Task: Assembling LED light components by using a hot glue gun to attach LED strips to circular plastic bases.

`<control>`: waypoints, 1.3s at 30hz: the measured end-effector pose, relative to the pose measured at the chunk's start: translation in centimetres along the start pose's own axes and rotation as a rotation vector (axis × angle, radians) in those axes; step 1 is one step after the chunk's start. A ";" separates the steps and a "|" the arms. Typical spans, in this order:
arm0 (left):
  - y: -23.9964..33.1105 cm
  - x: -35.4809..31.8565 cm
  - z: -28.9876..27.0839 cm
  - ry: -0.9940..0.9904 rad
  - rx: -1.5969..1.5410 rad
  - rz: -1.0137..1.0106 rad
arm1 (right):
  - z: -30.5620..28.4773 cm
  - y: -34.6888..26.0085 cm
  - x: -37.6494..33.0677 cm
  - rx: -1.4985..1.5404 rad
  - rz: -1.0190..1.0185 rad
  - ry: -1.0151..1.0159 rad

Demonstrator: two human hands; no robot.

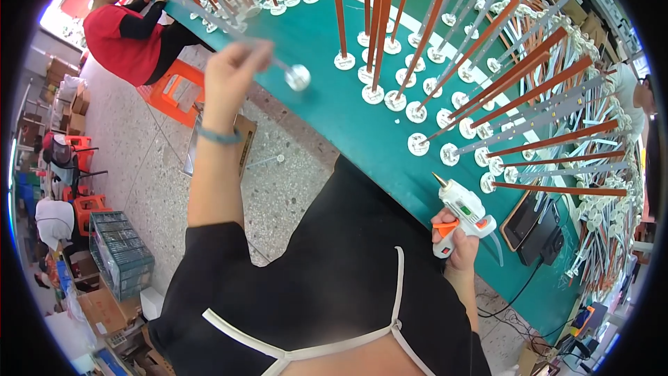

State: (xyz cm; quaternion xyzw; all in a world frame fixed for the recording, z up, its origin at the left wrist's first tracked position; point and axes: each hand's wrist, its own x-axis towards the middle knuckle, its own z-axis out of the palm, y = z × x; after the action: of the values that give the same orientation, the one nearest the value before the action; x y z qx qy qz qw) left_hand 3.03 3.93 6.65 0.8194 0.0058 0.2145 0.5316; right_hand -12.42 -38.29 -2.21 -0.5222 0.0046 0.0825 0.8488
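Note:
My left hand (236,73), raised over the table's near left edge, pinches a long thin grey strip with a round white base (298,78). Both hand and strip are smeared by motion. The strip slants up to the far left, its base end pointing right. Wrapped around the handle and orange trigger of a white hot glue gun (462,203) is my right hand (456,240). The gun's metal nozzle points up and away, close to the standing bases. Rows of brown strips (376,35) and grey strips (536,122) rise from round white bases (417,143) on the green table (334,125).
A co-worker in a red top (115,42) sits by an orange stool (177,90) at the far left. Piled strips and cords (605,216) crowd the right side. A black device with a cable (543,233) lies near the gun. A crate (122,254) stands on the floor.

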 end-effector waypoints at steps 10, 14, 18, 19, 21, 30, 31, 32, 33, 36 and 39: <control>5.9 -8.8 10.2 -0.427 -0.007 0.277 | -0.4 -0.1 0.0 -0.135 0.044 -0.104; 6.1 -8.4 11.0 -0.490 0.005 0.273 | 0.6 -0.3 0.1 -0.191 0.059 -0.056; 5.8 -8.9 11.3 -0.474 0.062 0.301 | 2.4 -0.9 0.1 -0.338 0.129 -0.073; 5.7 -8.9 11.4 -0.464 0.077 0.314 | 2.9 -1.1 0.3 -0.339 0.133 -0.071; 5.9 -9.1 11.6 -0.459 0.082 0.323 | 3.8 -1.3 0.6 -0.451 0.148 -0.063; 5.2 -8.7 11.8 -0.439 0.064 0.423 | 5.7 -1.2 2.2 -0.649 0.049 -0.080; 5.2 -8.7 11.8 -0.445 0.077 0.419 | 5.8 -1.3 2.3 -0.674 0.056 -0.083; 5.2 -8.7 11.8 -0.445 0.074 0.419 | 5.9 -1.3 2.3 -0.676 0.057 -0.081; 5.3 -8.7 11.8 -0.442 0.071 0.421 | 5.9 -1.3 2.3 -0.693 0.053 -0.087; 5.1 -8.7 11.8 -0.441 0.071 0.419 | 6.1 -1.2 2.4 -0.735 0.027 -0.090; 5.3 -8.9 11.8 -0.445 0.066 0.409 | 6.1 -1.1 2.6 -0.776 0.006 -0.093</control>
State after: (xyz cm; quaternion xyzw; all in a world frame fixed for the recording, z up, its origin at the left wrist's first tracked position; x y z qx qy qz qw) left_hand -1.99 -10.72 4.13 0.8473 -0.2688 0.1322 0.4386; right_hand -10.19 -33.01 1.31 -0.8001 -0.0637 0.1042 0.5873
